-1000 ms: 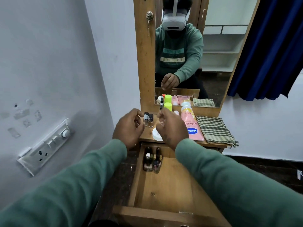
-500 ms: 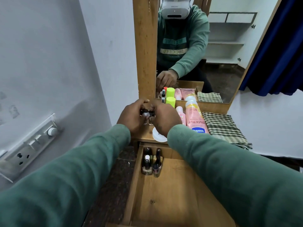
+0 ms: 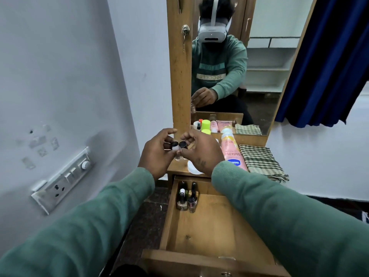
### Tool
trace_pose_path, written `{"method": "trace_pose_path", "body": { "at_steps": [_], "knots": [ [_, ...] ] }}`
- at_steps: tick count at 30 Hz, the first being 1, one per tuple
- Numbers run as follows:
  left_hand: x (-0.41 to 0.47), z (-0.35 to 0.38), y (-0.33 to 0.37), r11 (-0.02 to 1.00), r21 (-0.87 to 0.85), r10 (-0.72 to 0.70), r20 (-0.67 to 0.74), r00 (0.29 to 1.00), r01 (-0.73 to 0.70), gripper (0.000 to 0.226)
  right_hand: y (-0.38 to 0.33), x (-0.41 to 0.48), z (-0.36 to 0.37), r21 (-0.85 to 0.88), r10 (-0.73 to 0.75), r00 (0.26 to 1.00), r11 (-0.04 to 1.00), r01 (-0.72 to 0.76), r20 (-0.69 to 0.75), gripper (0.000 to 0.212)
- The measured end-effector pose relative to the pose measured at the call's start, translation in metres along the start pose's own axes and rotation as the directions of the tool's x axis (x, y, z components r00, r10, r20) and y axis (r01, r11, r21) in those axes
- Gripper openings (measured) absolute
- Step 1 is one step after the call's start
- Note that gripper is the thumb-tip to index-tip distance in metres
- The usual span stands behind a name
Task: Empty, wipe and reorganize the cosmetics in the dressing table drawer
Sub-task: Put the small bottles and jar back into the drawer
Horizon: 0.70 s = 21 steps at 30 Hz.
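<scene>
Two small nail polish bottles (image 3: 178, 147) with dark caps are pinched between both hands above the left part of the dressing table top (image 3: 177, 167). My left hand (image 3: 157, 152) grips them from the left, my right hand (image 3: 201, 151) from the right. Below, the wooden drawer (image 3: 209, 232) is pulled open, with several nail polish bottles (image 3: 187, 197) clustered in its far left corner; the remaining drawer floor is bare wood. A pink Vaseline lotion tube (image 3: 232, 153) lies on the table top beside my right hand.
A folded green checked cloth (image 3: 261, 162) lies on the table's right end. A white lid (image 3: 193, 166) sits under my right hand. Green-capped containers (image 3: 205, 124) and small tubes stand against the mirror (image 3: 239, 66). A switchboard (image 3: 61, 180) is on the left wall; a blue curtain (image 3: 329, 56) hangs right.
Both hands closed on the two small bottles that stood on the table top and lifted them slightly. The camera view tilted up.
</scene>
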<state>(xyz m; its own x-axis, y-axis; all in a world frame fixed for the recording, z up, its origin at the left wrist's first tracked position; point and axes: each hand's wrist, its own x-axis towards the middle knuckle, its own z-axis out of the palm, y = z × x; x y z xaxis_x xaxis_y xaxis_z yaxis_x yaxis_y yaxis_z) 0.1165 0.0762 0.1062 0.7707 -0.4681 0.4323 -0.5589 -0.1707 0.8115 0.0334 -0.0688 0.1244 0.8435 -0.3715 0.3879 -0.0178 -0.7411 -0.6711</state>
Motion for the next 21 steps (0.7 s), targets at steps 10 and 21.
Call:
{"method": "trace_pose_path", "body": {
  "at_steps": [10,21],
  "knots": [
    [-0.112,0.032,-0.030,0.976,0.216,-0.053,0.127,0.990,0.024,0.031,0.050,-0.116,0.025,0.180,0.183,0.952,0.956,-0.230,0.243,0.020],
    [-0.108,0.048,-0.050,0.829,0.555,-0.181,0.153,0.971,0.067,0.037,0.092,-0.123,0.065,-0.077,0.258,0.945,0.966,-0.247,0.200,0.030]
  ]
}}
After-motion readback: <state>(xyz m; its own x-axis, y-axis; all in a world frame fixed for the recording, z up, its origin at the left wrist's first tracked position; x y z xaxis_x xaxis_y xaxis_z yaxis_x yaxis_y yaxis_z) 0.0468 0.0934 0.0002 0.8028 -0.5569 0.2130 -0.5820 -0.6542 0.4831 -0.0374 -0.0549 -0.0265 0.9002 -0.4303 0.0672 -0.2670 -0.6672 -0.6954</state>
